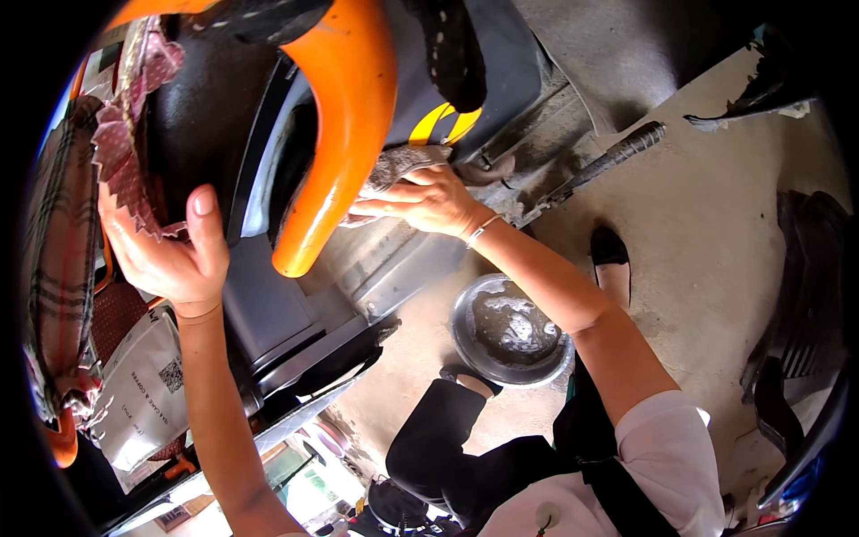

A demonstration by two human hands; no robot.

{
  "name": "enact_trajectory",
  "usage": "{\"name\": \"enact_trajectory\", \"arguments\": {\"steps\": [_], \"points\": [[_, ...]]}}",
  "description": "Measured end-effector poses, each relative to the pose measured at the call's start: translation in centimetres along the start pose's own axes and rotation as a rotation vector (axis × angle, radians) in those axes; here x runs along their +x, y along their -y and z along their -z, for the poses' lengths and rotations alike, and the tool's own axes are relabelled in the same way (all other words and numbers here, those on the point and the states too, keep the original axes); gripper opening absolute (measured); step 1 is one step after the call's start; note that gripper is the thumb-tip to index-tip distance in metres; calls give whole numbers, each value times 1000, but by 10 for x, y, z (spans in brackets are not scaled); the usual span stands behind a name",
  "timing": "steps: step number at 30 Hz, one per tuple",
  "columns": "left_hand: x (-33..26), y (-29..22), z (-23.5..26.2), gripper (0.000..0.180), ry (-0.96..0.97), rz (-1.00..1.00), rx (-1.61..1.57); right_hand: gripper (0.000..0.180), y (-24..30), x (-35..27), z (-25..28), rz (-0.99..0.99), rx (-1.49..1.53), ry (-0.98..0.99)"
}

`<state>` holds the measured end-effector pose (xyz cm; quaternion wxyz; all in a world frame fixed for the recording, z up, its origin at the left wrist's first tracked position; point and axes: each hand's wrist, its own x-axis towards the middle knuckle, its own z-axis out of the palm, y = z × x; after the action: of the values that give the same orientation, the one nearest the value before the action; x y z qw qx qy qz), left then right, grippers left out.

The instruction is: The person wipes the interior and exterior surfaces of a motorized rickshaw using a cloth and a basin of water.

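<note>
The right hand has its grip closed on a grey-brown, bunched fabric cloth, fingers laid across it. The cloth is just right of the thick, glossy orange curved tube, close to its inner bend. The left hand is left of the tube, thumb raised apart from the fingers, which are partly covered by dark red, spotted fabric with a zigzag edge; whether that grip is closed on anything I cannot tell.

The tube's rounded end sticks out freely between the two hands. Right of the tube, above the cloth, a dark grey, smooth body panel bears a yellow curved emblem. Farther right of it, a black-handled bar slants out over the floor.

Below and right of the tube, a round, grey basin of sudsy water stands on the pale, smudged floor, beside a black shoe. The floor stretches well right of the tube to a dark slatted chair. Lower left of the tube lies a silvery printed pouch.
</note>
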<state>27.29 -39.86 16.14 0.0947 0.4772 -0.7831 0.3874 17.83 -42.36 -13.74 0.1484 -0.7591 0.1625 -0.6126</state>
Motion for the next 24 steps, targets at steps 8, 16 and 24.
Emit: {"name": "enact_trajectory", "arguments": {"steps": [8, 16, 24], "points": [[-8, 6, 5, 60, -31, 32, 38, 63, -75, 0, 43, -1074, 122, -389], [11, -12, 3, 58, -56, 13, 95, 51, -81, 26, 34, -1359, 613, -1001], [16, -16, -3, 55, -97, 17, -58, 37, 19, 14, -11, -1939, 1178, -419]]}}
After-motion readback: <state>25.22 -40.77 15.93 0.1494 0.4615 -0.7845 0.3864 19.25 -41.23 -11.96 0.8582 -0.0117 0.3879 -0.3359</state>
